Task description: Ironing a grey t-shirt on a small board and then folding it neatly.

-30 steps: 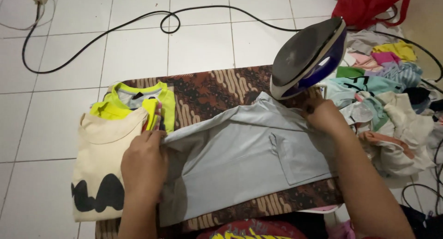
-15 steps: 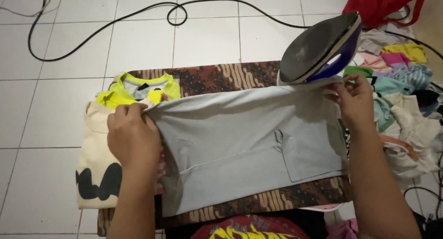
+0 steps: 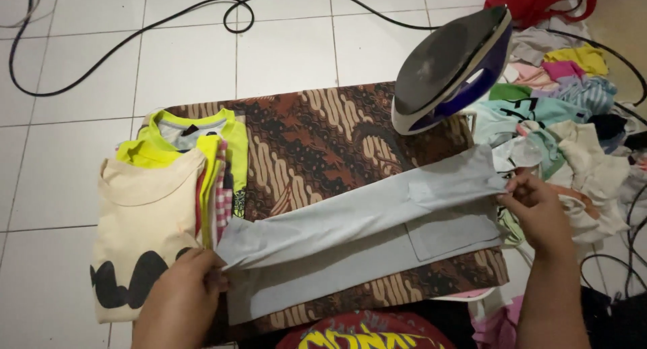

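Left hand [image 3: 178, 302] and right hand [image 3: 539, 211]: fingers closed, pinching opposite ends of pale grey shirt [image 3: 364, 244], folded lengthwise, lying across batik-covered ironing pad [image 3: 310, 140]. Folded stack [image 3: 158, 200] just left of it. Iron [image 3: 451, 69] upright at pad's far right corner.

We lose the left hand [image 3: 180, 302] at the bottom edge, wrist cut off; its fingertips are tucked under the grey garment [image 3: 364, 234], so the grip is hidden. Right hand [image 3: 539, 211] pinches the far-right end, forearm runs out of frame. Red bag [image 3: 539, 2] is cropped by the top edge. Black cord [image 3: 168, 18] leaves the frame far left, plug unseen. Clothes pile [image 3: 573, 113] is cut at the right edge, items too tangled to tell apart. The folded stack [image 3: 155, 207] hides its lower layers.
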